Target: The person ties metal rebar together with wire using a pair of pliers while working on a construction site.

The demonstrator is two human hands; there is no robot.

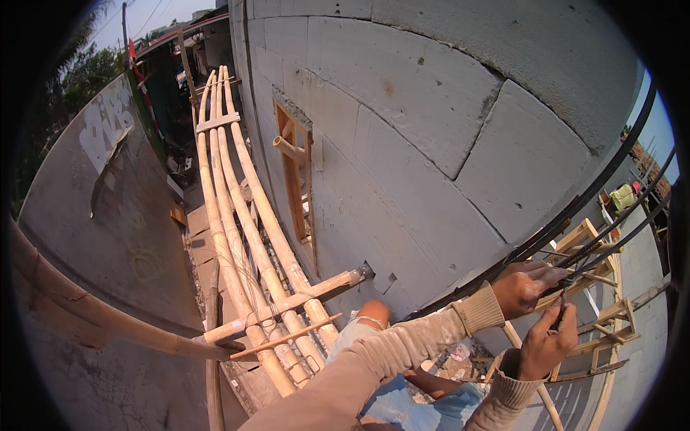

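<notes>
Working at height beside the grey block wall (431, 108), on a bamboo scaffold (244, 237) with a narrow alley far below.

Hands: both sit at the lower right of the wall, on a bundle of dark steel bars (611, 179) that sweeps up and right along it. Left hand (528, 287) is clenched over the bars from above. Right hand (548, 343) is just below it, fingers pinched on something thin and dark at the bundle; whether this is tie wire or a small tool, I cannot tell.

Bars: touching both hands, running close along the wall face, above a wooden frame (596, 316) further right.

Risks, as judged:
- Long bars look springy; if the upper grip slackens, the bundle could swing off the wall and pull free of the lower pinch.
- Both hands are occupied, none on the scaffold, so a shift of weight toward the wall's outer side could cost balance.
- Round bamboo poles give poor footing.
</notes>
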